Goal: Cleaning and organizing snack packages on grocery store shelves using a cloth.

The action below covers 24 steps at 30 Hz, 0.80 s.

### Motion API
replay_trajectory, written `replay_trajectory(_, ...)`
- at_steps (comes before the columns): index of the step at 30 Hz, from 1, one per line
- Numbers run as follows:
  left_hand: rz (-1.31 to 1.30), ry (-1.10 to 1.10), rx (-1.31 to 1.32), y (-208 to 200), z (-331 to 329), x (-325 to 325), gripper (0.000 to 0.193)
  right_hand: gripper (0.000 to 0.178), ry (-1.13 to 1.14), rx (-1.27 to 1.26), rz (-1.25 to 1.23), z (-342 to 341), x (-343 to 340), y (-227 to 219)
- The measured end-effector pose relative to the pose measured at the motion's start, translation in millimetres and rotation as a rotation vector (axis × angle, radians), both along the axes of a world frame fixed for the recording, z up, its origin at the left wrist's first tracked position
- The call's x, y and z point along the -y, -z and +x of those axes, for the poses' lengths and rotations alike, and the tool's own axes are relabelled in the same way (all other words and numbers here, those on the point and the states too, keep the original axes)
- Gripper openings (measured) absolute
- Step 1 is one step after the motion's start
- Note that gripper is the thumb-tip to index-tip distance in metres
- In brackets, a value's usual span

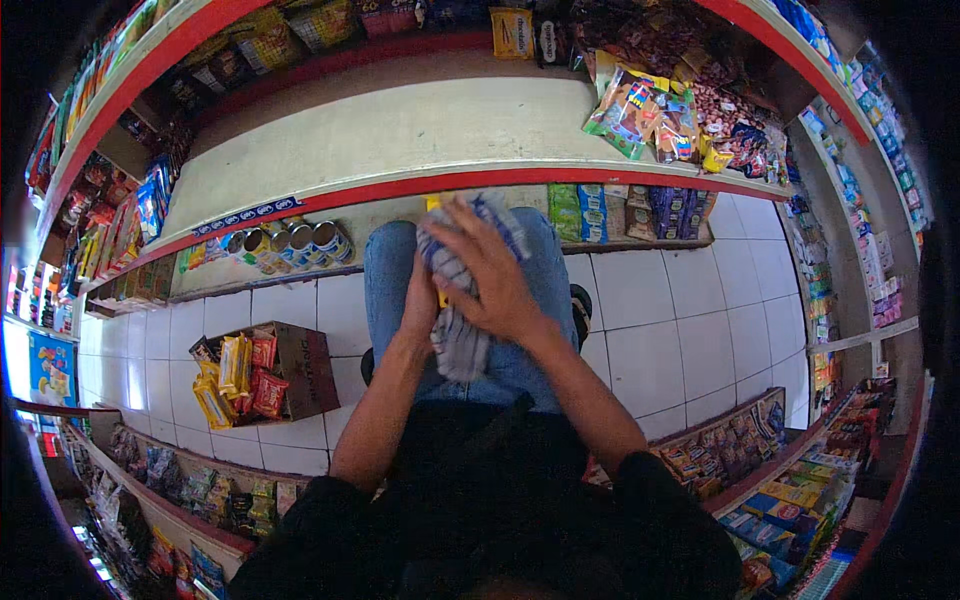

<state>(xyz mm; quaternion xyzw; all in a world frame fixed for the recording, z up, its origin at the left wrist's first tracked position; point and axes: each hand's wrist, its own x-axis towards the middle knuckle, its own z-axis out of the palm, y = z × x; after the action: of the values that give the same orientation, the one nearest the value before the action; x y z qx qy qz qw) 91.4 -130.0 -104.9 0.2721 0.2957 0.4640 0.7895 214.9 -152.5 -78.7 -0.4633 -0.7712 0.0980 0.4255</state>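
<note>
Above my knees, my left hand (420, 300) grips a yellow packet (432, 203), of which only small yellow bits show at the top and between my hands. Lying across it, my right hand (487, 275) presses a grey-and-blue striped cloth (462, 345) against it. The cloth hangs down below my right palm and also sticks out past my fingers. Most of the packet is hidden by the cloth and my hands, so its kind cannot be made out.
A bare pale shelf board (390, 125) with a red edge spans the front. Chocolate bags (640, 110) lie at its right end. Cans (290, 243) stand on the lower shelf. An open cardboard box (305, 370) of yellow and red packets sits on the tiled floor, left.
</note>
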Motion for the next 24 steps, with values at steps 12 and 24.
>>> replay_trajectory(12,-0.044,-0.012,0.153,0,-13,-23,0.047,0.048,0.085,-0.361,-0.068,15,0,-1)
replay_trajectory(24,0.1,0.044,-0.142,-6,5,-12,0.039,0.043,0.009,-1.077,-0.247,28,0,-2)
